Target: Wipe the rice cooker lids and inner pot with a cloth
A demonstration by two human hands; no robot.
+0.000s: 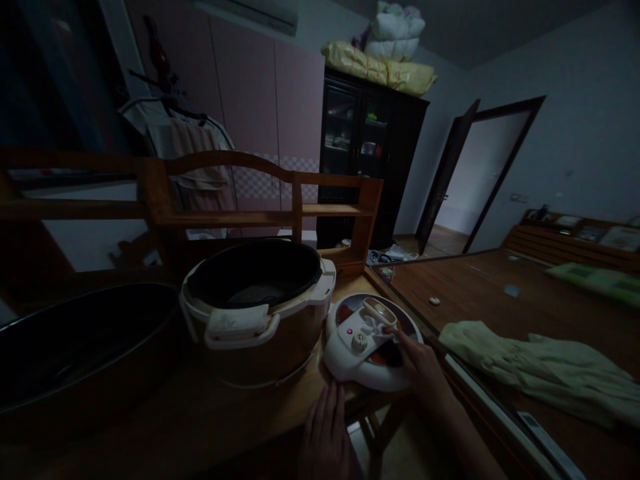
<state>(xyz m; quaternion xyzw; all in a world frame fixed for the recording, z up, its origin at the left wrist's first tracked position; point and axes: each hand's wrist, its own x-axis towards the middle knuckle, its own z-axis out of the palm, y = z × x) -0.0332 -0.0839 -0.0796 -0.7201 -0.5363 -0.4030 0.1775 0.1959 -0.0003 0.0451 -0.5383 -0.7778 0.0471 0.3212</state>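
Observation:
A white electric pressure cooker lid (345, 363) with a handle and a round knob lies on the wooden table (250, 413). My right hand (417, 363) presses a crumpled white tissue (373, 329) onto the lid's top, close to the handle. The fingertips are closed on the tissue. My left hand (326, 427) rests at the table's near edge, just in front of the lid, fingers stretched out and holding nothing. Left of the lid stands the cooker body (265, 343) without its lid, its dark inside showing.
A wide dark pot (135, 373) stands at the far left. Behind the table runs a wooden shelf rail (230, 219). To the right, a low wooden surface (480, 293) holds a pale cloth (530, 363). Dim light blurs some edges.

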